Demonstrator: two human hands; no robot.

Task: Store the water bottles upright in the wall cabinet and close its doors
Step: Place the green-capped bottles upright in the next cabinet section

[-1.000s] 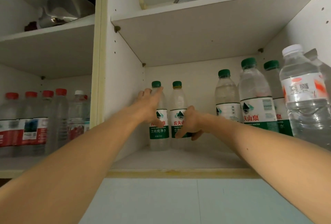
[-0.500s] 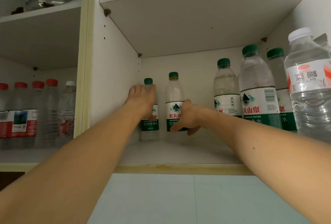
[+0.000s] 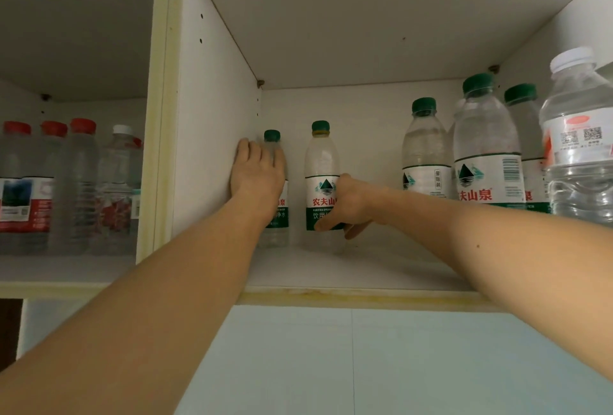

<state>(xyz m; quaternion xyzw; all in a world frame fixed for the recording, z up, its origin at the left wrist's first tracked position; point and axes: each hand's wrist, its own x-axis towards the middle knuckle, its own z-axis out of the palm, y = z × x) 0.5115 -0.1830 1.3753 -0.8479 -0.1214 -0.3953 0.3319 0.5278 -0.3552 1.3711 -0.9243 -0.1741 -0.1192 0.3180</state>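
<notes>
Two green-capped water bottles stand upright at the back left of the right cabinet bay. My left hand (image 3: 258, 175) lies over the front of the left bottle (image 3: 273, 225) in the corner by the side wall, fingers straight up. My right hand (image 3: 348, 207) grips the lower label of the second bottle (image 3: 321, 162), thumb across its front. Three more green-capped bottles (image 3: 426, 149) stand upright along the back right, and a larger white-capped bottle (image 3: 578, 136) stands nearest on the right.
The left bay holds several red-capped bottles (image 3: 49, 179) and a white-capped one, all upright. The shelf floor (image 3: 348, 268) in front of my hands is bare. A shelf above (image 3: 365, 16) roofs the bay. No cabinet door is in view. Pale tiles lie below.
The view has tilted down and closer. My left hand has slid left onto the corner bottle, and both bottles sit farther back and wider apart. My right hand keeps its grip.
</notes>
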